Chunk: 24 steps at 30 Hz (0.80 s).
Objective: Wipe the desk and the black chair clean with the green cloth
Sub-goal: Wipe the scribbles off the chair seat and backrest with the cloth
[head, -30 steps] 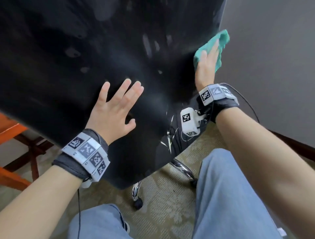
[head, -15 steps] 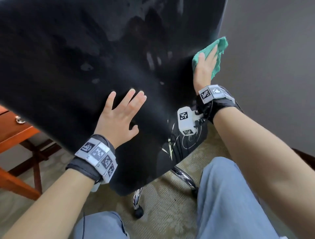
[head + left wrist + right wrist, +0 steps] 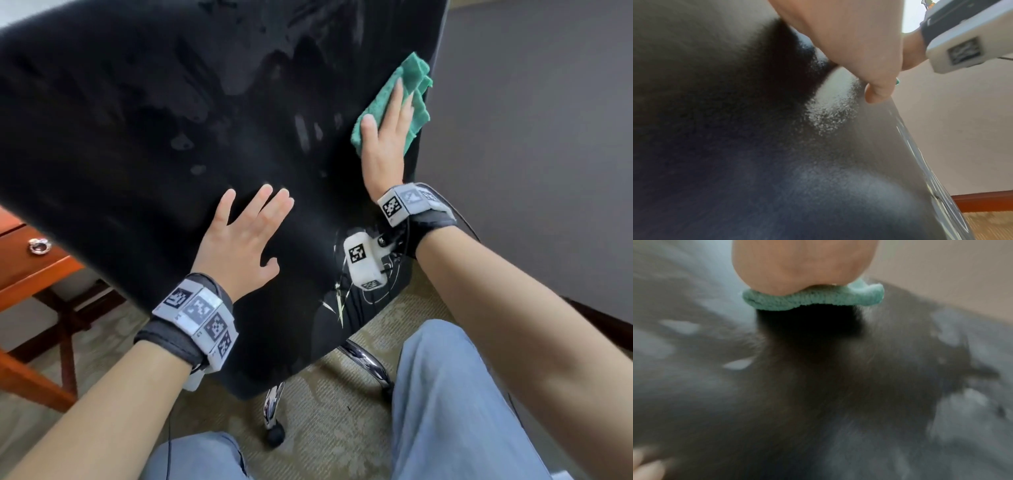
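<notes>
The right hand (image 3: pixel 801 266) presses the folded green cloth (image 3: pixel 813 300) flat against the smeared black chair (image 3: pixel 818 394).

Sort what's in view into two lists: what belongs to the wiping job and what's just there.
Job:
cloth, under the right hand
chair, braced by the left hand
desk

Just there:
carpet
wall

Chair back (image 3: pixel 144 144) is showing smooth black leather-like covering, sheened and streaked. Cloth (image 3: pixel 409 99) is showing green, nubby terry weave. Chair legs (image 3: pixel 363 359) are gleaming polished metal. Desk (image 3: pixel 30 270) is showing glossy reddish wood.
</notes>
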{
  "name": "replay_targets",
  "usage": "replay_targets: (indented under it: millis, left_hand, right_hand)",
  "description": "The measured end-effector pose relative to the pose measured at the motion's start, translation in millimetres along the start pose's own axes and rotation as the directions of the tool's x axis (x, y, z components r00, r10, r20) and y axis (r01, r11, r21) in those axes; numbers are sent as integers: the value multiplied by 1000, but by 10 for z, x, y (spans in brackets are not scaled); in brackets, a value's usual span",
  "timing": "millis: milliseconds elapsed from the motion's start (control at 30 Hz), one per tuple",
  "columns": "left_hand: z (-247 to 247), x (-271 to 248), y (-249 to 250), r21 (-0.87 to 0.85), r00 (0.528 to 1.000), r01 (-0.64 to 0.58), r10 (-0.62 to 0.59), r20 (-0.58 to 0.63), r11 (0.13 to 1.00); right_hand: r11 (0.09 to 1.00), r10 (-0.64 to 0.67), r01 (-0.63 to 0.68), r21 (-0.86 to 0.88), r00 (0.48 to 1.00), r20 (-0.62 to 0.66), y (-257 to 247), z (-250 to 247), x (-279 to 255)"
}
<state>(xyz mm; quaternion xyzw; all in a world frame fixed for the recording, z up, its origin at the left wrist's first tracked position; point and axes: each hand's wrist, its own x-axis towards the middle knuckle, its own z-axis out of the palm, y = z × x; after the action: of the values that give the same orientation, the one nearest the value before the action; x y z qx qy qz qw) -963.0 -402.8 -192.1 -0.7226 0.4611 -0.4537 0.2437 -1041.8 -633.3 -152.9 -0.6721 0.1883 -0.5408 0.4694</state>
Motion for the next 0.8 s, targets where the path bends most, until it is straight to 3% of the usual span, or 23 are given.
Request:
replay_targets:
  millis: [133, 300, 567, 733, 800]
  left_hand:
    - [22, 16, 34, -7, 1000, -11, 11, -19, 1000]
    - [35, 27, 49, 0, 999, -4, 4, -49, 1000]
    - [14, 54, 68, 60, 1000, 0, 2, -30, 998]
    - [5, 52, 68, 70, 999, 4, -2, -33, 998]
    - [-4, 45, 82, 52, 1000, 4, -2, -31, 999]
  right_hand:
    - [987, -42, 53, -154, 996, 75, 171, -156, 56]
    - [982, -28, 53, -181, 990, 142, 224, -201, 102]
    - [996, 90, -90, 8, 996, -23, 12, -364, 794]
    - [975, 219, -216, -54, 975, 42, 258, -249, 362]
    - [979, 192, -181, -94, 974, 125, 319, -202, 83]
